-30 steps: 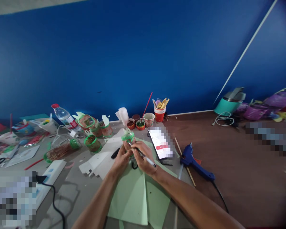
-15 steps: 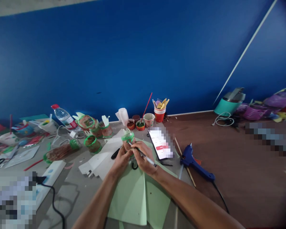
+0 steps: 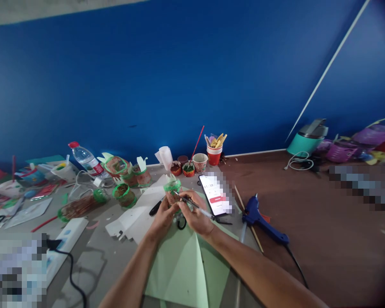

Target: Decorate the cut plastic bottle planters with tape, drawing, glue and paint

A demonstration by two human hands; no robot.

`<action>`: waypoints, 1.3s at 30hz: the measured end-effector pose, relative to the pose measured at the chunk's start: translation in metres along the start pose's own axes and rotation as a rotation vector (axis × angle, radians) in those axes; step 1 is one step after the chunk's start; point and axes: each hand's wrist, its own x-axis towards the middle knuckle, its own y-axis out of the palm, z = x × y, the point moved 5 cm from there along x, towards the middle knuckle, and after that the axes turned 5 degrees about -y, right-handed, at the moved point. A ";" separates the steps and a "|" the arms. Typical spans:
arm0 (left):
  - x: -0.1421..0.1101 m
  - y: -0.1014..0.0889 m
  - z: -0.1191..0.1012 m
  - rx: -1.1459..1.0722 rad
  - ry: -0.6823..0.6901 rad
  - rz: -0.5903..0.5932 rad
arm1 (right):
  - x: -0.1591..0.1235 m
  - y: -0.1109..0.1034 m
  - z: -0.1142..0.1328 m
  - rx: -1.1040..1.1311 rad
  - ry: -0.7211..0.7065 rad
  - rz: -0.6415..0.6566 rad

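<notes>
A small brown cup with a green rim (image 3: pixel 172 186) and pale pointed pieces on top is gripped low by my left hand (image 3: pixel 162 220). My right hand (image 3: pixel 197 217) is closed around a pen (image 3: pixel 201 208) with a clear barrel, its tip against or very close to the cup's side. The fingers of both hands meet near the cup's lower part, which they partly hide. Under my wrists lie light green paper sheets (image 3: pixel 179 265). A black marker (image 3: pixel 155 207) rests just left of my left hand, and a black curved piece (image 3: pixel 181 223) sits below the cup.
A phone (image 3: pixel 214 194) lies right of my hands, with a wooden stick (image 3: pixel 240 199) and a blue glue gun (image 3: pixel 259 218) beyond it. Cut white paper (image 3: pixel 134 218) and similar green-rimmed cups (image 3: pixel 124 195) are to the left. A water bottle (image 3: pixel 88 159) leans behind them.
The pen's back end has swung slightly right and down, while its tip stays at the cup. The edge of the green paper has shifted a little right. The grip of both hands is unchanged.
</notes>
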 end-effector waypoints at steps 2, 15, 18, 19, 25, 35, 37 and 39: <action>0.000 0.000 0.000 -0.006 -0.003 0.004 | -0.001 0.001 -0.002 -0.003 0.007 0.004; 0.002 -0.002 0.000 0.015 0.030 -0.014 | -0.002 0.001 -0.007 0.012 0.091 -0.003; 0.002 -0.002 0.000 0.004 0.018 -0.013 | 0.000 0.001 -0.005 0.002 0.072 0.013; 0.002 -0.002 0.000 0.004 0.019 -0.014 | 0.001 0.001 -0.005 0.001 0.064 0.017; 0.002 -0.001 0.002 0.030 0.034 0.010 | 0.001 -0.001 -0.004 0.020 0.076 0.008; 0.005 -0.005 0.005 0.055 0.026 -0.013 | 0.003 0.000 -0.003 -0.063 0.043 0.047; 0.005 -0.006 0.006 0.040 0.016 -0.030 | 0.003 -0.001 -0.003 -0.091 0.049 0.053; 0.005 -0.007 0.007 0.028 0.013 -0.045 | 0.004 -0.001 -0.002 -0.116 0.046 0.062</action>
